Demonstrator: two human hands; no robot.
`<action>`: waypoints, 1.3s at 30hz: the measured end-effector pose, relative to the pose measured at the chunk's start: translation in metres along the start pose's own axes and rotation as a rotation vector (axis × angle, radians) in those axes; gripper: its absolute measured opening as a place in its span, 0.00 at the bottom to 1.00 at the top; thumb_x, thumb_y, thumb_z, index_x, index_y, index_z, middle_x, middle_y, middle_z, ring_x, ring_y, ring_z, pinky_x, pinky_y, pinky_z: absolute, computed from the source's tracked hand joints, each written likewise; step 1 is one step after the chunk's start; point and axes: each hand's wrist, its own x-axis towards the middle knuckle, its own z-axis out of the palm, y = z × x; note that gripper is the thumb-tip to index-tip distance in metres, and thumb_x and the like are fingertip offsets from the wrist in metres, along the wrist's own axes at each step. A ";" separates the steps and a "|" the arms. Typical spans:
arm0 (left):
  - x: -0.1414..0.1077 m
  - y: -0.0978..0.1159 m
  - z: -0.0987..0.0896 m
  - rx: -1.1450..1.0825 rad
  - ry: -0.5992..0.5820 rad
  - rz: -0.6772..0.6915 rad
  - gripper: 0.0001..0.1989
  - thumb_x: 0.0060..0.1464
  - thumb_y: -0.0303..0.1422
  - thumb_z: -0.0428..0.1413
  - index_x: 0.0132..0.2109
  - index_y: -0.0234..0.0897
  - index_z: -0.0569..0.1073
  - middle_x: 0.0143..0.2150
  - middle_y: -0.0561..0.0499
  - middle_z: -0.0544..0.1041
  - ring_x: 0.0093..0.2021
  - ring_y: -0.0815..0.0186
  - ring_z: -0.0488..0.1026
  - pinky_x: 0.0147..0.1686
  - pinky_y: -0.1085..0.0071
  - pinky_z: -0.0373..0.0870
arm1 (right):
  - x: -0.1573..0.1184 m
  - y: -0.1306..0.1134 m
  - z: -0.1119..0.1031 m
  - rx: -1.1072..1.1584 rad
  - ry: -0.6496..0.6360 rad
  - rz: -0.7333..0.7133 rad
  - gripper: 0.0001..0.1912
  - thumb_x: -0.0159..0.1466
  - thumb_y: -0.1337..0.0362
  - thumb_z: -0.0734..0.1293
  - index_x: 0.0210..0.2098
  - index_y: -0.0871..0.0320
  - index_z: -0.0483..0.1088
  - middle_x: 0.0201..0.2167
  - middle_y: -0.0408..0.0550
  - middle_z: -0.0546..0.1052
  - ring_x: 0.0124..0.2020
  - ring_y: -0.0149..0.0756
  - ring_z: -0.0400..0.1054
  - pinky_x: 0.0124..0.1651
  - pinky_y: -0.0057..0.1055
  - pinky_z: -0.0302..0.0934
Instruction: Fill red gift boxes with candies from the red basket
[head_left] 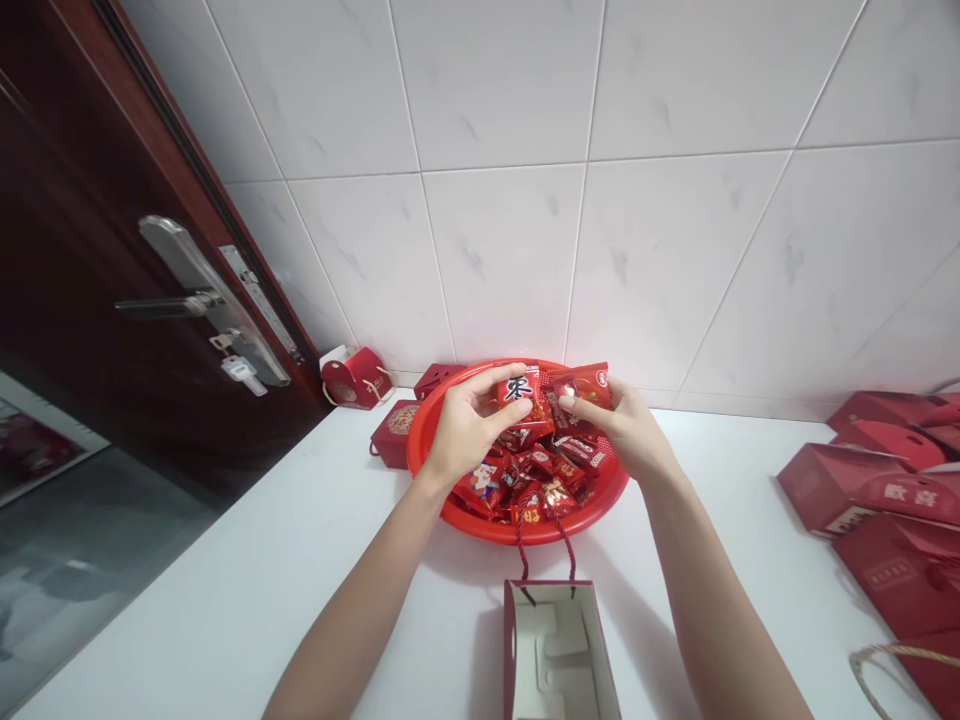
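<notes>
Above a red plastic basket full of red-wrapped sweets, both hands hold packets. My left hand is closed on a red snack packet with a large black character on it. My right hand pinches another red snack packet, its top edge pointing up and right. The two packets are side by side, close together. In front of the basket stands a red gift box with its top open, showing a pale inside and folded flaps. Its twisted dark red cord handles reach up against the basket's front rim.
Small red boxes stand left of the basket, with another handled box by the door frame. Several red boxes are piled at the right of the white table. A tiled wall rises behind; a dark door is at left.
</notes>
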 end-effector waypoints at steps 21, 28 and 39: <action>0.010 -0.005 -0.019 0.040 0.066 0.019 0.24 0.45 0.34 0.69 0.51 0.34 0.80 0.52 0.42 0.82 0.52 0.54 0.79 0.56 0.57 0.75 | 0.005 0.008 -0.011 -0.224 -0.126 0.023 0.20 0.52 0.55 0.78 0.39 0.58 0.76 0.36 0.48 0.82 0.36 0.41 0.77 0.42 0.39 0.70; 0.006 -0.005 -0.012 0.038 0.003 -0.029 0.24 0.44 0.33 0.70 0.51 0.38 0.80 0.54 0.44 0.81 0.54 0.53 0.79 0.54 0.56 0.77 | 0.007 0.016 -0.002 -0.377 -0.217 0.084 0.13 0.49 0.64 0.78 0.32 0.56 0.74 0.32 0.43 0.80 0.34 0.39 0.75 0.43 0.39 0.70; -0.001 0.003 -0.009 0.049 -0.053 -0.015 0.26 0.44 0.34 0.70 0.53 0.41 0.79 0.52 0.46 0.83 0.51 0.54 0.80 0.52 0.56 0.79 | 0.006 0.008 -0.008 -0.200 -0.130 0.055 0.19 0.51 0.55 0.79 0.37 0.57 0.75 0.33 0.47 0.81 0.33 0.39 0.75 0.39 0.38 0.70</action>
